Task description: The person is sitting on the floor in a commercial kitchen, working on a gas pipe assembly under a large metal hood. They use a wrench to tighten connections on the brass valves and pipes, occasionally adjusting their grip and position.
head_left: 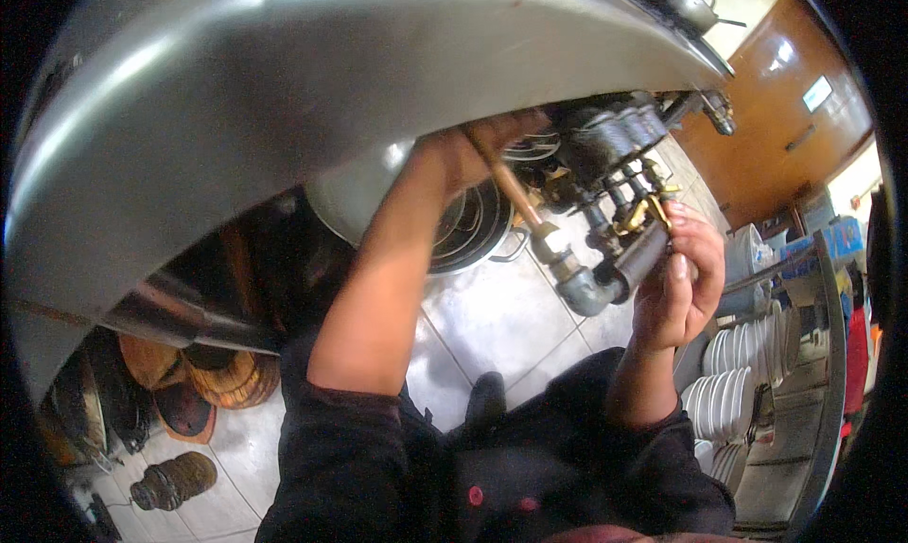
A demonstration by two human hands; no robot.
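A dark gas manifold pipe [643, 261] with several small valves hangs below the edge of a steel range [369, 61]. My right hand [686, 269] is closed at its right side, fingertips pinching a brass valve fitting [656, 212]. A grey elbow joint [584, 290] ends the pipe, and a copper tube [515, 191] runs up from it. My left hand [473, 155] reaches beneath the steel edge, by the upper end of the copper tube. It is blurred, and its fingers are mostly hidden.
Below lie a pot with a handle [473, 226] and a tiled floor [501, 311]. White plates [724, 406] stand stacked on a rack at right. Wooden bowls [232, 377] and a brown jar-like object [175, 480] are at lower left. A kettle [689, 4] sits top right.
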